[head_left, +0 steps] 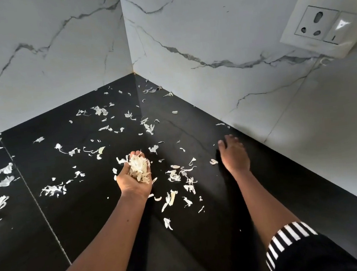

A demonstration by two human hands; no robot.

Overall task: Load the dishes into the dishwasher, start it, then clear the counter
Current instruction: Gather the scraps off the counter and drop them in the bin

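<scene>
On the black bench (228,230), by the wall (216,30), the left hand (134,181) cups a heap of peels (139,168), fingers curled round it. The right hand (234,153) lies flat, fingers straight, empty. Loose scraps (177,174) lie all about. Sweep them toward the cupped hand, kept level so nothing spills.
</scene>
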